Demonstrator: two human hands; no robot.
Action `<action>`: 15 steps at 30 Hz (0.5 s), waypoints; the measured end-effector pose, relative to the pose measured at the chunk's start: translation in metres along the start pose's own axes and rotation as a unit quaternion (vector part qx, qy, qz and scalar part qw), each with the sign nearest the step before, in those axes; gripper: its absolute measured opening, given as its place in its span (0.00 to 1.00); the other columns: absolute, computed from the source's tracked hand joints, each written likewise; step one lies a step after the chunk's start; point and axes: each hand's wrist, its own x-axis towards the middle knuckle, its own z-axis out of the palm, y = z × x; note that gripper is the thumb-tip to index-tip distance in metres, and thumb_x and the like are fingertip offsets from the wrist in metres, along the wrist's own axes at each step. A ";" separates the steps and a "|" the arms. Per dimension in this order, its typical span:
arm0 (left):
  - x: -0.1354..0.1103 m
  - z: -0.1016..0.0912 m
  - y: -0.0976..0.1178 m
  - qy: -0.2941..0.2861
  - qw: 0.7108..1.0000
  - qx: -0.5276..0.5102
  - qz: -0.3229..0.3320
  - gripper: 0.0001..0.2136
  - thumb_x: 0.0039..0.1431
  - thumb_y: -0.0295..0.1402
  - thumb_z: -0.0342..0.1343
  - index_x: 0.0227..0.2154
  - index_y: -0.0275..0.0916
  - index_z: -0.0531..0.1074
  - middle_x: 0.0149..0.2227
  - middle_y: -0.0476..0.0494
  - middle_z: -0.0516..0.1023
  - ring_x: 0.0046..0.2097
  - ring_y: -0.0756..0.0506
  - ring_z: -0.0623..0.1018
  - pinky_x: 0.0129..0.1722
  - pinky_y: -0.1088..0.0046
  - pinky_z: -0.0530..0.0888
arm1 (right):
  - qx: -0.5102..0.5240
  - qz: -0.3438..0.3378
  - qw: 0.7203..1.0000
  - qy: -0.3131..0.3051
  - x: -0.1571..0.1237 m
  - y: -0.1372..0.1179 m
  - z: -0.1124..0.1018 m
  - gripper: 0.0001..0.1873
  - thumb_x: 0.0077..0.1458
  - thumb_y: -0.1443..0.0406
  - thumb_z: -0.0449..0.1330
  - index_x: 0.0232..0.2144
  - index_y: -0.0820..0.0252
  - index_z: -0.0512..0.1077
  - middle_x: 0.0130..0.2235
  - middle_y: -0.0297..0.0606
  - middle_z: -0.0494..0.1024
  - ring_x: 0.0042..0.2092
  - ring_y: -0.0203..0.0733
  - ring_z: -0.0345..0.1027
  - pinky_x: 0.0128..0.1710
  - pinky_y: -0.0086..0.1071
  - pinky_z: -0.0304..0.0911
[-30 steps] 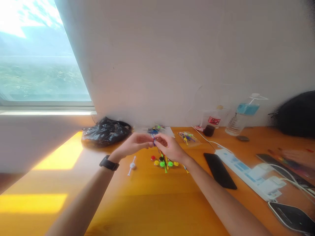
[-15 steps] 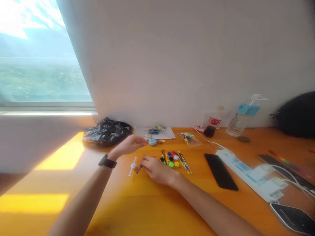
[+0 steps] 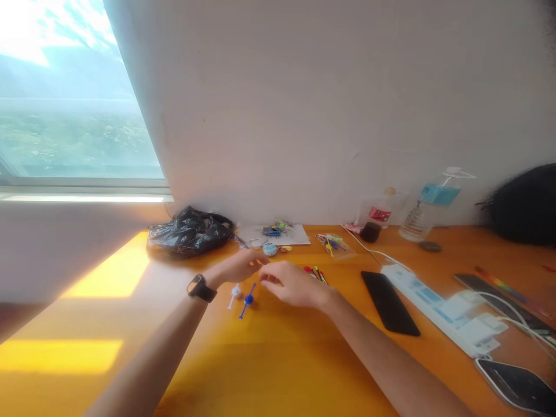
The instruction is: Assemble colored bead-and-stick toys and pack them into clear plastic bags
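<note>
Blue spinner (image 3: 248, 300) looks assembled, white spinner (image 3: 235, 293) left of it too; sticks (image 3: 321, 275) to its right remain. Left hand (image 3: 238, 266) and right hand (image 3: 290, 283) half-curl, contents unclear.

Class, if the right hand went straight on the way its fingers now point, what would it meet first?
The right hand would probably meet the left hand first, though depth is unclear and it might slip past.

Passage lies open across the near wooden tabletop (image 3: 269, 370); beyond, a blue rod-and-disc piece (image 3: 249, 300) obstructs, while a power strip (image 3: 417, 294) and black phone (image 3: 390, 303) block the right.
</note>
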 end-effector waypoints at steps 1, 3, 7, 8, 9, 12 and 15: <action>0.000 0.001 0.000 -0.001 1.000 0.002 -0.001 0.18 0.60 0.22 0.50 0.45 0.42 0.83 0.43 0.44 0.85 0.40 0.46 0.81 0.40 0.74 0.74 | -0.016 0.027 0.999 0.025 0.000 0.007 -0.009 0.10 0.64 0.68 0.56 0.38 0.57 0.78 0.35 0.36 0.81 0.34 0.39 0.73 0.33 0.28 0.59; 0.000 0.004 0.000 -0.005 1.000 0.000 -0.012 0.17 0.60 0.24 0.52 0.46 0.42 0.82 0.44 0.43 0.85 0.39 0.46 0.81 0.38 0.75 0.74 | -0.062 0.075 0.993 0.066 -0.002 0.025 -0.023 0.09 0.62 0.69 0.57 0.35 0.58 0.78 0.34 0.36 0.81 0.33 0.38 0.71 0.33 0.28 0.57; 0.003 0.019 0.000 -0.029 0.999 -0.015 -0.009 0.14 0.60 0.28 0.56 0.46 0.43 0.82 0.46 0.43 0.85 0.41 0.45 0.82 0.39 0.76 0.74 | -0.131 0.170 0.976 0.026 -0.007 0.059 -0.032 0.08 0.58 0.70 0.59 0.33 0.57 0.79 0.32 0.36 0.81 0.32 0.38 0.70 0.30 0.29 0.53; 0.004 0.024 0.000 -0.036 0.999 -0.013 -0.008 0.14 0.60 0.28 0.57 0.45 0.43 0.83 0.45 0.43 0.85 0.41 0.45 0.82 0.39 0.76 0.74 | -0.139 0.186 0.973 0.005 -0.008 0.064 -0.030 0.08 0.57 0.70 0.59 0.33 0.57 0.79 0.32 0.36 0.81 0.31 0.38 0.70 0.30 0.29 0.52; 0.004 0.028 0.000 -0.042 0.999 -0.010 -0.013 0.13 0.59 0.29 0.57 0.45 0.43 0.83 0.44 0.44 0.85 0.39 0.45 0.82 0.37 0.76 0.74 | -0.146 0.197 0.969 -0.013 -0.009 0.069 -0.028 0.08 0.57 0.70 0.59 0.33 0.57 0.79 0.32 0.37 0.81 0.31 0.38 0.70 0.29 0.29 0.51; 0.004 0.036 0.005 -0.045 0.998 0.002 -0.052 0.14 0.56 0.27 0.57 0.43 0.43 0.82 0.39 0.44 0.84 0.29 0.48 0.79 0.27 0.76 0.70 | -0.169 0.207 0.963 -0.030 -0.009 0.075 -0.018 0.08 0.57 0.70 0.60 0.35 0.56 0.80 0.36 0.39 0.82 0.34 0.39 0.72 0.29 0.29 0.50; 0.003 0.039 0.012 -0.037 0.996 0.011 -0.076 0.12 0.53 0.25 0.57 0.37 0.40 0.82 0.34 0.44 0.83 0.22 0.50 0.74 0.22 0.76 0.65 | -0.190 0.214 0.958 -0.034 -0.007 0.077 -0.010 0.07 0.58 0.69 0.60 0.36 0.56 0.79 0.37 0.39 0.82 0.35 0.40 0.73 0.29 0.29 0.48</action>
